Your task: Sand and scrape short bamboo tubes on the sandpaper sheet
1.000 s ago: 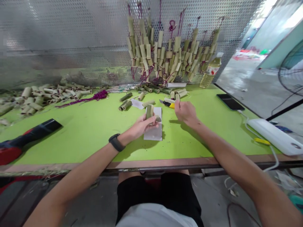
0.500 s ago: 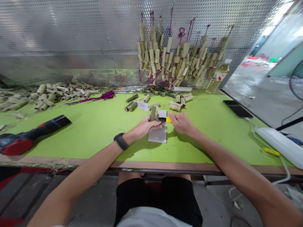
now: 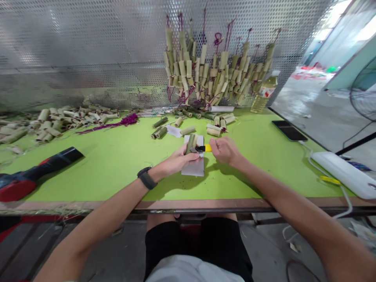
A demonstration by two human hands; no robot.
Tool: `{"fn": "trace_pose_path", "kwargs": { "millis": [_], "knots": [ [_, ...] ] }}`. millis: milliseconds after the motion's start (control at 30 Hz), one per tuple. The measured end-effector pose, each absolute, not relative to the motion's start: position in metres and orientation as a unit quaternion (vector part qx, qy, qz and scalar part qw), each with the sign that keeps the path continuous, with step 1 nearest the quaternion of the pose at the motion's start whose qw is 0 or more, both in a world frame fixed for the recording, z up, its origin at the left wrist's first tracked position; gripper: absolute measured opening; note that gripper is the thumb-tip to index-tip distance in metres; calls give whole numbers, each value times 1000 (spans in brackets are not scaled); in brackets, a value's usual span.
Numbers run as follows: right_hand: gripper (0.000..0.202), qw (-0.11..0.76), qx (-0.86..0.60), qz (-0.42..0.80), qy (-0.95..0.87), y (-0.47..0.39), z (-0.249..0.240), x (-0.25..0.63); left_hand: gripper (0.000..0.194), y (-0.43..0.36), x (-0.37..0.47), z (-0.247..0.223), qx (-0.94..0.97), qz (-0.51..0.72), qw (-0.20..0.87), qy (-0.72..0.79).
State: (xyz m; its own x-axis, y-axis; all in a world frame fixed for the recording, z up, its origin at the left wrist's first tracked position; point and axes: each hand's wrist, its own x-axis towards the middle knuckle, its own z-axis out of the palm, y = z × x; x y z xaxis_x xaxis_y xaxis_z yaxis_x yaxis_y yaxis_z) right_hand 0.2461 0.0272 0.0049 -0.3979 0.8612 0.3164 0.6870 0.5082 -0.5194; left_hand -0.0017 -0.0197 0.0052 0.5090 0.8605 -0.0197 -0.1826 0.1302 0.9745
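Note:
My left hand (image 3: 179, 159) is closed around a short bamboo tube (image 3: 191, 143), which tilts above a white paper sheet (image 3: 194, 168). In my right hand (image 3: 225, 150) is a utility knife (image 3: 207, 148) with a yellow handle and a black front part. Its metal tip lies against the side of the bamboo tube, close to my left thumb. My right fingers wrap the handle and hide its back end. Fine detail at the contact point is too small to make out.
Behind my hands lie loose bamboo pieces (image 3: 188, 130); a larger bamboo pile (image 3: 53, 123) and purple cord (image 3: 126, 120) lie left. Strung bamboo (image 3: 211, 74) hangs on the mesh. A red-and-black power tool (image 3: 38, 172), phone (image 3: 289, 130), bottle (image 3: 264, 94) and white device (image 3: 343, 174) surround the workspace.
The bamboo tube has tipped further to the right in my left hand, and my left thumb now lies across its lower end. The knife stays against it; the whole view has shifted slightly.

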Motion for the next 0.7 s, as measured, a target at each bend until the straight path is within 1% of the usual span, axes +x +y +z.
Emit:
{"fn": "trace_pose_path", "kwargs": {
  "millis": [133,200,267,333,500,700],
  "knots": [
    [61,332,-567,122,-744,41,14,267,32,-27,3,10,520,351,722,293],
    [63,364,-578,73,-727,47,16,276,25,-26,6,9,510,372,721,287],
    [65,378,-561,67,-734,47,15,276,22,-22,8,7,486,398,716,305],
    [66,368,-536,90,-755,43,11,267,22,-17,7,5,464,422,712,316],
    [67,307,-485,161,-803,31,1,243,25,-11,3,3,450,452,713,292],
    [65,280,-457,207,-819,33,-9,245,44,-13,4,4,451,433,719,303]
  ]
}}
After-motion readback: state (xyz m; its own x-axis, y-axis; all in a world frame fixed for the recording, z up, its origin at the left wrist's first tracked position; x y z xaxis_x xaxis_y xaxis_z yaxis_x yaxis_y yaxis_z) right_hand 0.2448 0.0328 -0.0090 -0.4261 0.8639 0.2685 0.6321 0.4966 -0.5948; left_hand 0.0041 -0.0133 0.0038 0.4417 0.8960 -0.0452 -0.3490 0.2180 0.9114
